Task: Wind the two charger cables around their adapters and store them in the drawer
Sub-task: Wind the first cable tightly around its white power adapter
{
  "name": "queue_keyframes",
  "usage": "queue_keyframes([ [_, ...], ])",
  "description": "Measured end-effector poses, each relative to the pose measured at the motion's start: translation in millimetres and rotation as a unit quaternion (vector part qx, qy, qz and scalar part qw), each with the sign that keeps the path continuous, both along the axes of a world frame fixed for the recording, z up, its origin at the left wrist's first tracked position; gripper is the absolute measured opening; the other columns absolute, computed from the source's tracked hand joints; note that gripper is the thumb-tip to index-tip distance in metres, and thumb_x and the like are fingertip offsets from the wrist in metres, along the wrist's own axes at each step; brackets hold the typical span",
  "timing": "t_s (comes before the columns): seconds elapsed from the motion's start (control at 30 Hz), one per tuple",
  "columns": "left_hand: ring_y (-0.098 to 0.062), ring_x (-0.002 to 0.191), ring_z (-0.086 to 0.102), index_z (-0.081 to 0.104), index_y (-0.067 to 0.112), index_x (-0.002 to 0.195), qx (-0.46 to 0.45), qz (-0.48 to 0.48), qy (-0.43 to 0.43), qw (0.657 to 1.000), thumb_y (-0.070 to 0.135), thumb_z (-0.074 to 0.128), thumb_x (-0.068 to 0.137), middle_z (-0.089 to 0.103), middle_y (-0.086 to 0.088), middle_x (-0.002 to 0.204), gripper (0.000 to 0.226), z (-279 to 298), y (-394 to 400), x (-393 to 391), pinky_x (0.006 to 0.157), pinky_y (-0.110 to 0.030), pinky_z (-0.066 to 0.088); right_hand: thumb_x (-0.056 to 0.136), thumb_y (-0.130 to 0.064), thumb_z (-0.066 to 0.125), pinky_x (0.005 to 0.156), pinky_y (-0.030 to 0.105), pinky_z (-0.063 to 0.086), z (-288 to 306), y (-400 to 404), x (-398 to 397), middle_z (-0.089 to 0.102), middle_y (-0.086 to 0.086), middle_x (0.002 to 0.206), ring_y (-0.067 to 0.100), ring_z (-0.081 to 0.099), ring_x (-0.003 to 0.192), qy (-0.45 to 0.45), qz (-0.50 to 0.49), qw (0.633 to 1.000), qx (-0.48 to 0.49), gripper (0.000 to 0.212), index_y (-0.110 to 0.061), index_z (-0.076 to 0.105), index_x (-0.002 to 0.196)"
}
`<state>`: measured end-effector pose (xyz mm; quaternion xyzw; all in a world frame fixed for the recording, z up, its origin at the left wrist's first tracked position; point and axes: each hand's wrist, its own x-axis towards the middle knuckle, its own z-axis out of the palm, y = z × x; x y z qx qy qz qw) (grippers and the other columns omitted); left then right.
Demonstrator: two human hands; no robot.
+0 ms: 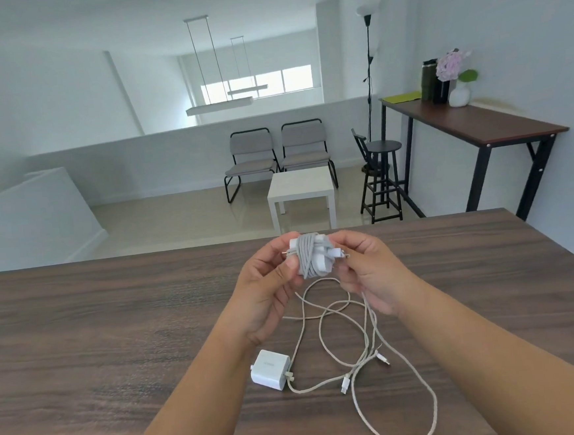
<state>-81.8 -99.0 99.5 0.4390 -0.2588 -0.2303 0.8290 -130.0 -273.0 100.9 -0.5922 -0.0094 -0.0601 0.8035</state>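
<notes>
Working over the big wooden table (116, 333), we've got both hands up above its far half with the first charger between them. Our left hand (267, 287) is curled around the wrapped adapter (307, 255), fingers closed on its left side. Our right hand (369, 276) is pinching the plug tip at the right edge, so the cable looks nearly all wound. The second adapter (269, 369) sits flat on the table near us, its loose cable (376, 364) sprawled in loops beside it (untouched, it seems). No drawer in view. To finish this one well, we'd tuck that tip under a tight loop so the coil can't spring open, keeping the left grip firm.
</notes>
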Motion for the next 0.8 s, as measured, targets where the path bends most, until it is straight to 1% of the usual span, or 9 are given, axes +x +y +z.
queue_keyframes([
  [0.07, -0.01, 0.083, 0.069, 0.066, 0.009, 0.113, -0.037, 0.028, 0.05, 0.998, 0.019, 0.085, 0.068, 0.069, -0.006, 0.105, 0.05, -3, -8, -2, 0.066, -0.017, 0.057, 0.093, -0.005, 0.055, 0.04, 0.014, 0.023, -1, 11, -3, 0.042, -0.007, 0.047, 0.002, 0.029, 0.04, -0.033, -0.078, 0.994, -0.065, 0.022, -0.017, 0.074, 0.093],
  [0.13, -0.01, 0.085, 0.07, 0.06, 0.006, 0.12, -0.056, 0.065, 0.077, 0.993, 0.012, 0.07, 0.081, 0.071, -0.006, 0.106, 0.04, -5, -16, -4, 0.068, -0.018, 0.057, 0.096, -0.013, 0.054, 0.048, 0.012, 0.034, -1, 18, -5, 0.052, -0.015, 0.049, 0.0, 0.04, 0.045, -0.076, -0.153, 0.963, -0.206, 0.02, -0.019, 0.073, 0.101],
  [0.23, -0.01, 0.083, 0.071, 0.059, 0.004, 0.121, -0.058, 0.134, 0.079, 0.986, 0.012, 0.065, 0.082, 0.073, -0.005, 0.099, 0.04, -2, -21, -3, 0.068, -0.018, 0.057, 0.096, -0.022, 0.051, 0.061, 0.025, 0.047, -7, 20, -8, 0.065, -0.01, 0.064, 0.01, 0.053, 0.057, -0.105, -0.199, 0.88, -0.419, 0.022, -0.03, 0.069, 0.106],
  [0.33, -0.01, 0.078, 0.068, 0.061, 0.009, 0.112, -0.016, 0.213, 0.048, 0.976, 0.006, 0.061, 0.086, 0.068, -0.004, 0.09, 0.026, -2, -19, 3, 0.068, -0.018, 0.056, 0.098, -0.03, 0.044, 0.069, 0.036, 0.05, -7, 19, -15, 0.069, -0.002, 0.078, 0.02, 0.061, 0.074, -0.109, -0.169, 0.803, -0.561, 0.024, -0.023, 0.067, 0.103],
  [0.47, -0.007, 0.081, 0.066, 0.064, 0.017, 0.112, 0.119, 0.28, -0.085, 0.949, 0.003, 0.068, 0.085, 0.065, -0.001, 0.097, 0.03, -6, -13, 5, 0.076, -0.02, 0.055, 0.1, -0.036, 0.035, 0.07, 0.037, 0.047, 2, 18, -21, 0.068, 0.0, 0.089, 0.027, 0.061, 0.086, -0.107, -0.13, 0.73, -0.663, 0.03, -0.02, 0.06, 0.099],
  [0.53, -0.004, 0.076, 0.064, 0.065, 0.027, 0.109, 0.184, 0.301, -0.164, 0.921, 0.007, 0.073, 0.083, 0.064, 0.003, 0.099, 0.033, -11, -9, 4, 0.074, -0.021, 0.054, 0.1, -0.037, 0.032, 0.072, 0.037, 0.048, 10, 15, -23, 0.067, 0.001, 0.094, 0.028, 0.061, 0.089, -0.108, -0.114, 0.688, -0.709, 0.031, -0.021, 0.059, 0.102],
  [0.63, -0.007, 0.076, 0.06, 0.064, 0.042, 0.108, 0.25, 0.308, -0.258, 0.881, 0.017, 0.076, 0.08, 0.063, -0.001, 0.105, 0.039, -13, -4, 7, 0.075, -0.025, 0.054, 0.101, -0.037, 0.028, 0.071, 0.035, 0.045, 23, 7, -25, 0.066, -0.002, 0.102, 0.025, 0.062, 0.093, -0.13, -0.087, 0.629, -0.761, 0.033, -0.024, 0.057, 0.109],
  [0.73, -0.005, 0.075, 0.056, 0.064, 0.043, 0.11, 0.287, 0.277, -0.319, 0.86, 0.012, 0.077, 0.08, 0.06, -0.001, 0.102, 0.045, -8, 1, 7, 0.075, -0.018, 0.049, 0.101, -0.04, 0.029, 0.072, 0.033, 0.044, 33, -1, -25, 0.063, -0.007, 0.104, 0.021, 0.061, 0.097, -0.158, -0.077, 0.6, -0.78, 0.033, -0.028, 0.057, 0.111],
  [0.8, -0.005, 0.076, 0.054, 0.065, 0.04, 0.112, 0.302, 0.241, -0.351, 0.853, 0.01, 0.077, 0.079, 0.057, 0.001, 0.098, 0.046, -3, 4, 7, 0.075, -0.018, 0.047, 0.098, -0.045, 0.029, 0.071, 0.032, 0.046, 38, -8, -24, 0.064, -0.009, 0.103, 0.018, 0.062, 0.095, -0.179, -0.082, 0.595, -0.779, 0.036, -0.03, 0.059, 0.11],
])
